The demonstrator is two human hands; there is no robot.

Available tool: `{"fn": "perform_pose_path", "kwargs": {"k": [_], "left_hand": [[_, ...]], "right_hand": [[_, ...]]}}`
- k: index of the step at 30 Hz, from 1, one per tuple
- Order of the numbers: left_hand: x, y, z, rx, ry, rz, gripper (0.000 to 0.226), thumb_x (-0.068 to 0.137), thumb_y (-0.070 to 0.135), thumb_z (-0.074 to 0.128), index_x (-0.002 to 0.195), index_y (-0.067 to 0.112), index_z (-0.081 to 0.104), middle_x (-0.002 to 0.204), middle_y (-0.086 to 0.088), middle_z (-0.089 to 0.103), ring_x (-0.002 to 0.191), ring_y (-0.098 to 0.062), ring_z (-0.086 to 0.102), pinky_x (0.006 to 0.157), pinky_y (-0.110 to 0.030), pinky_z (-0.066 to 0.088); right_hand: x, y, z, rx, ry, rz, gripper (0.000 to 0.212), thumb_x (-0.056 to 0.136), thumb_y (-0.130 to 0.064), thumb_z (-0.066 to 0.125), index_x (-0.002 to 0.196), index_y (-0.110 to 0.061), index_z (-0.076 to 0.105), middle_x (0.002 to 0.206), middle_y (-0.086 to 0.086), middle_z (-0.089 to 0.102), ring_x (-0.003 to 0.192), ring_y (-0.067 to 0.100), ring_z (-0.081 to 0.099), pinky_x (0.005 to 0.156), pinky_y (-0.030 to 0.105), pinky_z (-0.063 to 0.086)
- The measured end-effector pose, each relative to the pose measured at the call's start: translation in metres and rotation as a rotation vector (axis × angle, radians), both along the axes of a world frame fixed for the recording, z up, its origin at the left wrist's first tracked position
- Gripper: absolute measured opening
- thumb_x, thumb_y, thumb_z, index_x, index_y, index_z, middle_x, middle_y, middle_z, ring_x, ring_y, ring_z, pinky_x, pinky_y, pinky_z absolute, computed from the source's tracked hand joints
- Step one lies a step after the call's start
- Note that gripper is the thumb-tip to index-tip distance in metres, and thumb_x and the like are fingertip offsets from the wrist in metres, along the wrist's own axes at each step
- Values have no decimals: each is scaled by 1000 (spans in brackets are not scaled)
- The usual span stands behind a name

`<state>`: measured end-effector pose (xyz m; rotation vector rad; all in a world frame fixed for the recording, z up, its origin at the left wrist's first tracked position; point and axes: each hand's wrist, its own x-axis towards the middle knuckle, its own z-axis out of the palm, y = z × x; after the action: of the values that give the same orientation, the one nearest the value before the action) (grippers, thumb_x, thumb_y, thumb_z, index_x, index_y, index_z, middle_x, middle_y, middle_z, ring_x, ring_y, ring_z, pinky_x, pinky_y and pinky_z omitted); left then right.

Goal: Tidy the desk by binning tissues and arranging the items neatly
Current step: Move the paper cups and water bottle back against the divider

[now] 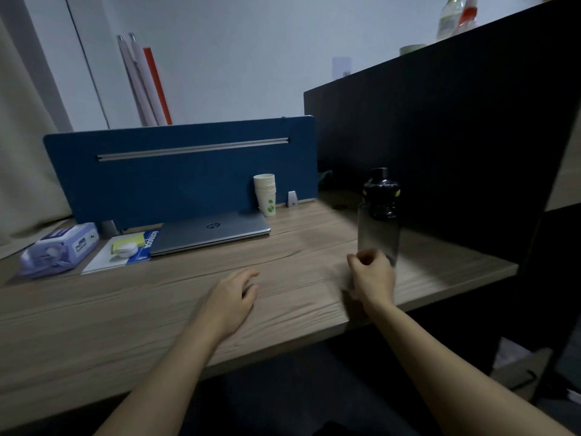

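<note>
A wooden desk (132,316) carries a closed silver laptop (210,234) along the blue divider (179,171). Left of the laptop lies a notebook (103,262) with yellow sticky notes (127,245) and a small white round case (124,250) on top. A purple tissue pack (59,248) lies at the far left. A stack of paper cups (265,193) stands against the divider. A dark water bottle (379,218) stands upright at the right. My left hand (232,297) rests palm down, empty, fingers loosely apart. My right hand (371,275) is curled in a loose fist at the bottle's base; no grip on it shows.
A tall black partition (440,136) walls off the desk's right side, with bottles (456,17) on its top. Rolled tubes (144,80) lean on the wall behind the divider. A curtain (22,152) hangs at the left. Cardboard (522,369) lies on the floor at the lower right.
</note>
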<state>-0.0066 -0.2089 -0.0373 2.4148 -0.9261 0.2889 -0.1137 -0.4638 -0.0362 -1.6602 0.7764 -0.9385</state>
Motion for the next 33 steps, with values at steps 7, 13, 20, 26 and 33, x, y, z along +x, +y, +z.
{"fn": "perform_pose_path", "kwargs": {"k": [7, 13, 20, 26, 33], "left_hand": [[-3, 7, -1, -19, 29, 15, 37, 95, 32, 51, 132, 31, 54, 134, 5, 59, 117, -11, 59, 99, -35, 48], [17, 6, -5, 0, 19, 6, 37, 94, 34, 51, 131, 32, 55, 133, 8, 59, 116, -8, 57, 92, -25, 42], [64, -5, -3, -1, -7, 31, 36, 93, 21, 55, 129, 19, 59, 132, -2, 61, 117, -18, 58, 96, -22, 38], [113, -20, -2, 2, -52, 64, 41, 93, 25, 52, 134, 24, 55, 137, 2, 57, 122, -17, 55, 105, -35, 42], [175, -39, -3, 9, -169, 80, 41, 91, 17, 53, 131, 21, 57, 135, 4, 59, 127, -16, 49, 110, -33, 35]], "right_hand": [[-24, -21, 7, 6, 14, -170, 72, 75, -33, 76, 133, -12, 39, 138, 13, 36, 120, 33, 47, 104, 47, 39], [2, -35, 5, -33, 50, -49, 89, 76, -33, 77, 148, -17, 27, 145, 12, 38, 125, 31, 47, 102, 46, 43], [58, -38, 1, -109, 54, 98, 73, 69, -33, 82, 132, -18, 48, 124, 6, 62, 108, 23, 60, 83, 30, 45], [133, -36, -1, -145, 78, 202, 70, 74, -32, 81, 133, -17, 47, 126, 6, 63, 112, 22, 60, 96, 44, 51], [218, -45, -4, -164, 83, 235, 72, 74, -34, 82, 134, -20, 46, 127, 3, 62, 113, 21, 59, 95, 40, 51]]}}
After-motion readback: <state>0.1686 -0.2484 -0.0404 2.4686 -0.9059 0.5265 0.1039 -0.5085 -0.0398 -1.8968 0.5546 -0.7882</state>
